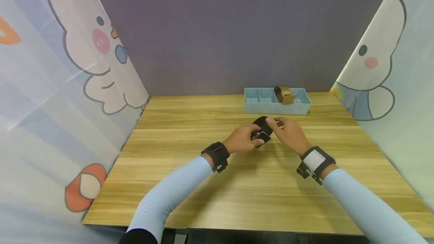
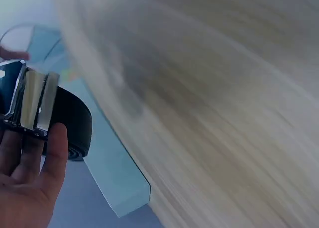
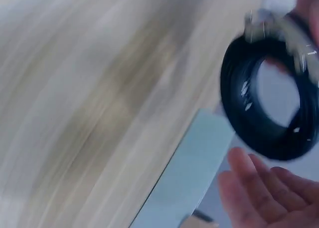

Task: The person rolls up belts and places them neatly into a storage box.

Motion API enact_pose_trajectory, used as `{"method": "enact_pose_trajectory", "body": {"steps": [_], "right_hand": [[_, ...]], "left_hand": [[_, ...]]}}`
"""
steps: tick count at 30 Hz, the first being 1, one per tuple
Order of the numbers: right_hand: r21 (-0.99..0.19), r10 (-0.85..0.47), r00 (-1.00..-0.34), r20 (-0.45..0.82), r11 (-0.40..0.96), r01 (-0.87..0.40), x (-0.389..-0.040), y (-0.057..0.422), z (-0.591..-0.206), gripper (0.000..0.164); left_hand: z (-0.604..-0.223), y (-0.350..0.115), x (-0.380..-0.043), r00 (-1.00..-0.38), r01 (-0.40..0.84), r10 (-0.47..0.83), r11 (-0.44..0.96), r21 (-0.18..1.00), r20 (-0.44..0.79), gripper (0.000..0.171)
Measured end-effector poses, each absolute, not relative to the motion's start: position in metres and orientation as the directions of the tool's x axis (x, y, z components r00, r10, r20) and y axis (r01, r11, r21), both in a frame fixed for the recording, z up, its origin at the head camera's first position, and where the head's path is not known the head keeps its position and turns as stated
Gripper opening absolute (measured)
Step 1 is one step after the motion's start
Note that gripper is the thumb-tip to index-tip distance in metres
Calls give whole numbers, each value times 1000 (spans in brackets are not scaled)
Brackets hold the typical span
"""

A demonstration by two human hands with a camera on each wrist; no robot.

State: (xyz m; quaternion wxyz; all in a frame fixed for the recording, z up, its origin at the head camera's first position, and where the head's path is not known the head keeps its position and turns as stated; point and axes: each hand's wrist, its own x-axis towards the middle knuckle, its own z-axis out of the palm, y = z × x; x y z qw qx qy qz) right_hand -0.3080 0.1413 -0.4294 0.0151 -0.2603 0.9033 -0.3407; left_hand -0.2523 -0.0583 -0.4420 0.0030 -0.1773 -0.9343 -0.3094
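Note:
A coiled black belt (image 1: 262, 122) with a metal buckle is held above the table, just in front of the box. My left hand (image 1: 240, 139) grips it at the buckle end; the left wrist view shows fingers under the shiny buckle (image 2: 36, 101) and against the black coil (image 2: 75, 120). Close by on the right is my right hand (image 1: 291, 134), its thumb at the coil's edge in the head view. From the right wrist, those fingers (image 3: 259, 193) look loosely extended below the round coil (image 3: 237, 103), not wrapped around it.
A light blue compartment box (image 1: 271, 108) stands at the table's back edge. One right-hand compartment holds a coiled tan belt (image 1: 286, 96) that sticks up above the rim. The wooden table (image 1: 176, 183) meets a grey wall behind, with cartoon-printed curtains on both sides.

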Motion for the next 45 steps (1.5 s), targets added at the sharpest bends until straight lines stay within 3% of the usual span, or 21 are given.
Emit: {"method": "enact_pose_trajectory", "body": {"steps": [3,6,9,16,20,22,25,30,35,45], "right_hand": [[-696,-506,-855,113,574,-432,-305,135,-421,66],[-747,-541,-837,87,520,-414,-306,130,-417,61],[-774,-557,-826,93,482,-412,-313,130,-416,55],[-790,-578,-809,103,448,-420,-341,131,-400,50],[-832,-526,-846,88,428,-353,-362,128,-383,52],[-859,-505,-861,64,411,-305,-373,126,-373,54],[-884,-481,-876,32,395,-249,-389,121,-362,57],[-885,-436,-900,-2,420,-201,-411,113,-356,57],[-900,-440,-897,-34,404,-164,-440,103,-361,56],[-864,-417,-899,-133,494,-102,-486,89,-385,51]], "left_hand": [[-433,-60,-262,-968,230,226,610,758,112,45],[-424,-60,-272,-981,169,167,469,867,101,43],[-416,-60,-281,-986,116,158,366,923,61,42],[-397,-58,-301,-988,11,151,189,982,-18,55],[-392,-52,-320,-995,20,102,140,990,6,45],[-393,-50,-329,-998,28,62,155,988,18,39],[-402,-47,-341,-998,58,-10,296,953,64,36],[-419,-40,-354,-990,95,-42,484,870,132,53],[-426,-39,-366,-996,43,-39,520,853,74,67],[-430,-41,-384,-999,-27,15,627,779,-47,73]]}}
